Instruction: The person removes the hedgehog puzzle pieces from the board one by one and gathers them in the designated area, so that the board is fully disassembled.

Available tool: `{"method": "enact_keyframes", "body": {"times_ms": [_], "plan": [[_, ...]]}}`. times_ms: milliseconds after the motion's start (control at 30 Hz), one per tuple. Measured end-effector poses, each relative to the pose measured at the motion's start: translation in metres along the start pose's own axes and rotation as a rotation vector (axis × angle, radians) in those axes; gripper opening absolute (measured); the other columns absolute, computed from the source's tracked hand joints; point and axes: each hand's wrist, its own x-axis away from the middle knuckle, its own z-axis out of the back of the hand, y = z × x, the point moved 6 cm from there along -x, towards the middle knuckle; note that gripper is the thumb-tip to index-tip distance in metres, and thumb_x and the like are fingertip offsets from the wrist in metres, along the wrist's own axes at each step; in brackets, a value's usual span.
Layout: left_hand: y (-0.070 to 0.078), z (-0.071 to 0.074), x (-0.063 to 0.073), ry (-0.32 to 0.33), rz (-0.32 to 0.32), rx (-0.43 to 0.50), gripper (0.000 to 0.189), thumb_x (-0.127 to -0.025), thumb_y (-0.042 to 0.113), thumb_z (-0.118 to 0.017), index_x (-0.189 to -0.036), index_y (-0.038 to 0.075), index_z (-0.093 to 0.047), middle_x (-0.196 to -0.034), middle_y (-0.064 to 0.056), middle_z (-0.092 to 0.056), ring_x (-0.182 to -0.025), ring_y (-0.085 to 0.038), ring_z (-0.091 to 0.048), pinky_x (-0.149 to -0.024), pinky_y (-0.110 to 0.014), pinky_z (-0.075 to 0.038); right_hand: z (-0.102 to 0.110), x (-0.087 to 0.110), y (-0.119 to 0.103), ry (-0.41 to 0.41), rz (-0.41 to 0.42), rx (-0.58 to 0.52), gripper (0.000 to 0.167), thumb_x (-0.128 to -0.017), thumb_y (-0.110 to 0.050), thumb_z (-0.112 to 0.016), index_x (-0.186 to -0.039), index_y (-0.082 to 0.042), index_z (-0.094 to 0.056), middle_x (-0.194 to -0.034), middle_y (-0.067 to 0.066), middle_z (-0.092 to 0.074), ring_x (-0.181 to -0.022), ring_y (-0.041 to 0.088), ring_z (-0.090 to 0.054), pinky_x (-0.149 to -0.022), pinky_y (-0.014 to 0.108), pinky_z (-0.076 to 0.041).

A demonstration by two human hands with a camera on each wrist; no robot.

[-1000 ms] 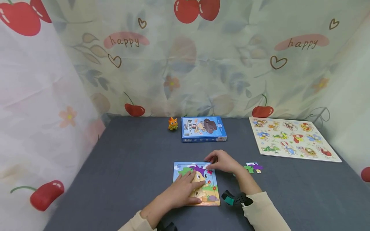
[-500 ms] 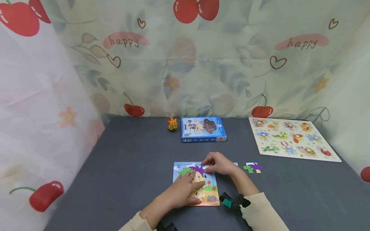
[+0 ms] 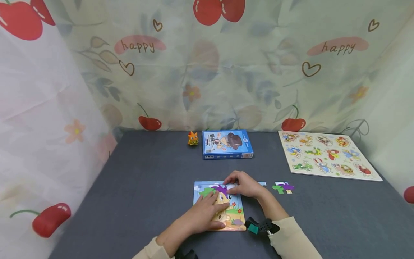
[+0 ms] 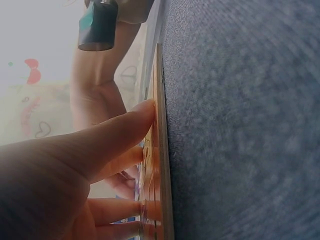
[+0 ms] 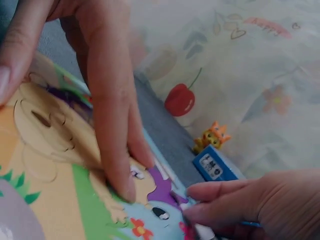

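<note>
A jigsaw puzzle in a flat tray (image 3: 237,217), with a purple-haired cartoon hedgehog, lies on the dark table. My left hand (image 3: 207,212) rests across its left part, fingers spread and nearly straight. In the left wrist view the thumb (image 4: 137,117) presses near the tray's front edge. At the tray's upper right corner my right hand (image 3: 244,185) pinches a small puzzle piece (image 5: 179,197) between thumb and bent fingers, right at the purple hair. Most of that piece is hidden by the fingertips. Loose puzzle pieces (image 3: 283,187) in green, purple and white lie to the right.
Another light-coloured piece (image 3: 262,183) shows just behind the right wrist. Farther back stand a blue box (image 3: 228,144) and a small orange toy figure (image 3: 193,139). A board with insect pictures (image 3: 330,154) lies at the back right. A printed curtain hangs behind the table.
My right hand has shifted slightly left along the tray's upper edge, uncovering the light piece behind the wrist. My left hand has stayed in place.
</note>
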Motion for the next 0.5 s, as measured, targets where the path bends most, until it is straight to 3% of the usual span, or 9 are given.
{"method": "enact_keyframes", "body": {"times_ms": [200,500], "plan": [[0.0007,0.0012,0.0006,0.001,0.001,0.003,0.058,-0.085,0.051,-0.059,-0.138,0.032,-0.045,-0.152,-0.011,-0.029,-0.142,-0.030,-0.022,-0.109,-0.059,-0.024,0.0032,0.0003,-0.0005,0.019,-0.045,0.000,0.020,-0.084,0.002,-0.062,-0.101,-0.003,-0.070,-0.095,0.007,-0.066,-0.080,0.015,-0.052,-0.073,0.025,-0.046],[0.0022,0.0013,0.0022,0.006,-0.006,0.003,0.057,-0.086,0.050,-0.060,-0.138,0.032,-0.045,-0.152,-0.013,-0.028,-0.142,-0.031,-0.023,-0.109,-0.058,-0.025,0.0099,0.0024,0.0053,0.059,-0.109,-0.016,0.012,-0.081,-0.004,-0.069,-0.092,0.000,-0.071,-0.081,0.006,-0.065,-0.070,0.014,-0.050,-0.065,0.024,-0.046]]}}
